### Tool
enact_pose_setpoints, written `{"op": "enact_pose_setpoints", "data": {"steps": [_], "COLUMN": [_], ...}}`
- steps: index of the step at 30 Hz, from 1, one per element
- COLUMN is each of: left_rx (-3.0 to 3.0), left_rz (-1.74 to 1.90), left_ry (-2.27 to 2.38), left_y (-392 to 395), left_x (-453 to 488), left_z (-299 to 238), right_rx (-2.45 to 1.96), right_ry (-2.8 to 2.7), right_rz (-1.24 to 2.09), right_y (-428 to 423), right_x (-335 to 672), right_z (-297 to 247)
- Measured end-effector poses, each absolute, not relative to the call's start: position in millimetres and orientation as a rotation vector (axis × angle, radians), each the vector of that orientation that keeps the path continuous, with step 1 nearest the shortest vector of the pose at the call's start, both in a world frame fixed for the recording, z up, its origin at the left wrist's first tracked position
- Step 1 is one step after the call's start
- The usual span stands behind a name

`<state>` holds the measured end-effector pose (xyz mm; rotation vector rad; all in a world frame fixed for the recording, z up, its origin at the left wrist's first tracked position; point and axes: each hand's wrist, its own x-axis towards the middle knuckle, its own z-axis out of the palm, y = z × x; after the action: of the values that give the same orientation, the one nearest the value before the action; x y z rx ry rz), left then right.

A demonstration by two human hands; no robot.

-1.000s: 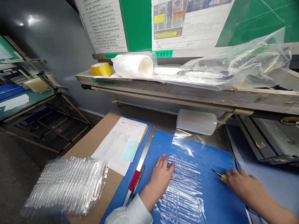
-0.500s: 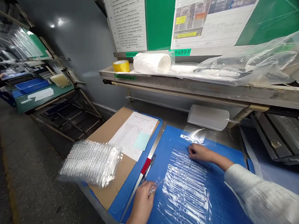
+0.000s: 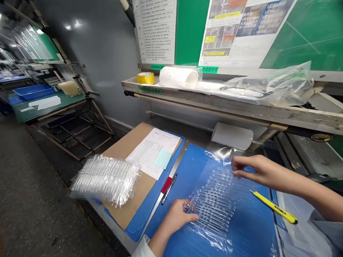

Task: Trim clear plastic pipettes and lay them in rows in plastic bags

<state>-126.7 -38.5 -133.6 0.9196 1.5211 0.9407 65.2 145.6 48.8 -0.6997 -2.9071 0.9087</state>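
Blue work mat (image 3: 249, 238) | clear plastic tube sheet (image 3: 213, 210): light, soft, slippery, take by edges | left hand (image 3: 174, 217): narrow pinch on near edge | right hand (image 3: 260, 172): narrow pinch at far edge, hold unclear

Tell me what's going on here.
A person is working at a blue mat on a bench. Their left hand is at the near end of a clear plastic sheet with rows of narrow pockets, and their right hand is at its far end. A yellow utility knife lies at the mat's right edge. A stack of similar plastic sheets sits on brown cardboard, beside a printed paper form.
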Motion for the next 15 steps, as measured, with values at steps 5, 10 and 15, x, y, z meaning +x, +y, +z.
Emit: {"op": "enact_pose_setpoints", "data": {"steps": [5, 10, 15], "left_rx": [0.841, 0.774, 0.775], "left_rz": [0.941, 1.094, 1.119], "left_ry": [1.477, 1.615, 1.937], "left_y": [-52, -54, -37], "left_x": [-127, -182, -243], "left_z": [-111, -77, -67], "right_rx": [-0.796, -0.731, -0.697], "right_ry": [-2.787, -2.678, -2.767], "right_rz": [0.951, 1.202, 1.182], "right_y": [178, 228, 261], "right_x": [62, 5, -89], "right_z": [57, 31, -20]}}
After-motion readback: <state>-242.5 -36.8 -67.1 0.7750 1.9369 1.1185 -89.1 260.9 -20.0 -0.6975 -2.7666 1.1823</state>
